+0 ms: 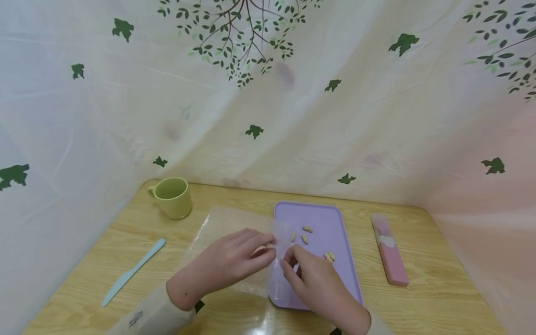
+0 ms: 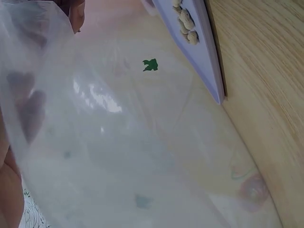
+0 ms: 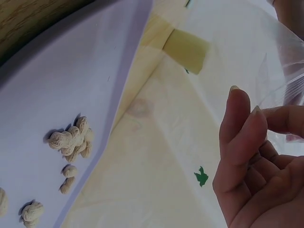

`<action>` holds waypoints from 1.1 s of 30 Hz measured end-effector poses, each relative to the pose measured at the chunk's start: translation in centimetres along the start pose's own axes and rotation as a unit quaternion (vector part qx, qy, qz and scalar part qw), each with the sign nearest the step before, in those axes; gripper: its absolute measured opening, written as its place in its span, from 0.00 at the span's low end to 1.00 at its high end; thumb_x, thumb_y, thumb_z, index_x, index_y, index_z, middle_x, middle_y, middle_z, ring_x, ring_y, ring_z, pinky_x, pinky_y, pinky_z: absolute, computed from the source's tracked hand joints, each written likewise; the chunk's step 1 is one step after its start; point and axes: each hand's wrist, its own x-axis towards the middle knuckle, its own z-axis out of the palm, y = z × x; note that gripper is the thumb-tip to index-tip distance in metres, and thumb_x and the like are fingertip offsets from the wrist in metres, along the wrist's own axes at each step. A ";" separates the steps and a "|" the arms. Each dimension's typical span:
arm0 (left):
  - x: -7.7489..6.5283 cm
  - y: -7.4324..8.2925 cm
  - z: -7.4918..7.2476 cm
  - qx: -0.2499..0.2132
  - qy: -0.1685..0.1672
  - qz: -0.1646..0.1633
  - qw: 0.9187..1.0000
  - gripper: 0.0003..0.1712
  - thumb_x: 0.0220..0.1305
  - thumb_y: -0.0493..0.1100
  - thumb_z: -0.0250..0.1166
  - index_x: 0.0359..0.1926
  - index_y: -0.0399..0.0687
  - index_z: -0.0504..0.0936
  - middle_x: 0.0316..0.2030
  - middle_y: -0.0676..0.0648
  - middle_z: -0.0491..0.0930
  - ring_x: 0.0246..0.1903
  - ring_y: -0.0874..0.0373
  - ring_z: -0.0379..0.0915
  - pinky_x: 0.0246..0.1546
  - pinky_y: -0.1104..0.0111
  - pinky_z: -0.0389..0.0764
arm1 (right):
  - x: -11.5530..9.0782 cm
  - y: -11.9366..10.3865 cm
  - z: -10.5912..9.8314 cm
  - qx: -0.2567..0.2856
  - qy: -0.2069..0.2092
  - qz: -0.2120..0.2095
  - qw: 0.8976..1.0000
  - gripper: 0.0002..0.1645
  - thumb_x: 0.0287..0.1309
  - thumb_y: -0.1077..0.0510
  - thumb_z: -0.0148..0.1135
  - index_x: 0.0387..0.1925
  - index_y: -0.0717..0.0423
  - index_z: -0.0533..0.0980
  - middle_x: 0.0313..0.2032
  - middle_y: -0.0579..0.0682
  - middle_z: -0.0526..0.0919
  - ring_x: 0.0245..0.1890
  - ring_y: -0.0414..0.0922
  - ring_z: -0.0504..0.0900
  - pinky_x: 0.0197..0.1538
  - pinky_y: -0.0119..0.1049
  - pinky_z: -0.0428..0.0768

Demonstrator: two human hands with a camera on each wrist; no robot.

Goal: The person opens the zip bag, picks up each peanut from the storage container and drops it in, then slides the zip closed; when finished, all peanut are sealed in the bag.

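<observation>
1. From here I see a clear, flimsy plastic bag (image 1: 224, 223) spread between two hands, its right side lying across the left rim of a lilac rectangular tray (image 1: 293, 211).
2. The right hand (image 1: 316, 277) pinches the film between thumb and fingertip; the left hand (image 1: 232, 256) grips it with curled fingers, though the haze of plastic blurs exactly how.
3. Thin film like this could slip or stay stuck together, I think, if either pinch loosens or rubs the wrong spot.
4. Pale, shelled peanuts (image 1: 304, 239) lie loose on the tray; a dragging bag edge or a low right wrist could roll some towards its shallow rim.
5. A sharp tug leftwards might catch the tray's edge and shift it.
6. For room: bare wood shows between the tray and a long pink case (image 1: 393, 263) on the right.
7. Leftwards is tighter: a yellow-green handled mug (image 1: 177, 207) stands near the bag's far corner, and a pale blue knife (image 1: 134, 271) lies beyond the left forearm.
</observation>
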 end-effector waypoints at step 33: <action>-0.6 0.1 0.0 -0.046 -0.028 -0.074 0.996 0.22 0.58 0.28 0.73 0.53 0.48 0.86 0.53 0.44 0.86 0.50 0.56 0.88 0.51 0.70 0.91 | 1.1 2.4 -3.7 0.088 -0.067 0.121 0.986 0.14 0.79 0.42 0.57 0.51 0.45 0.80 0.33 0.39 0.84 0.26 0.36 0.81 0.28 0.29 0.81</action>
